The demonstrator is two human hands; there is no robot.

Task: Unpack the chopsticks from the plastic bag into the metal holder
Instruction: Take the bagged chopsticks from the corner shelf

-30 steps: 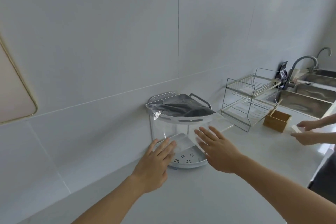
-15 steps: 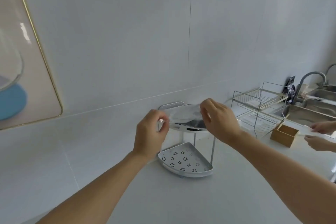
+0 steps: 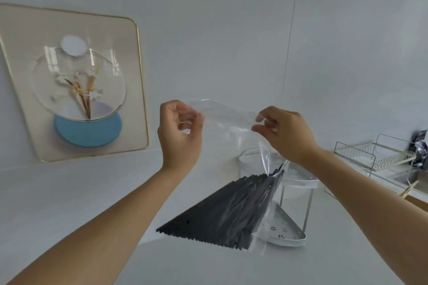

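Two bare hands, left hand (image 3: 179, 133) and right hand (image 3: 286, 133); one clear plastic bag (image 3: 234, 120); one fanned bundle of black chopsticks (image 3: 222, 215), too many to count; one white two-tier corner rack (image 3: 298, 180); one wire dish rack (image 3: 370, 152); one gold-framed wall picture (image 3: 74, 81).

Both my forearms reach up and forward from the near edge, bare to the elbow, rising toward the middle. My left hand (image 3: 179, 132) is raised with its back toward me, fingers curled in and thumb meeting them in a pinch on the left top corner of the plastic bag (image 3: 231, 120). My right hand (image 3: 286, 133) is level with it, to its right, thumb and forefinger pinching the bag's right top corner, the other fingers curled loosely.
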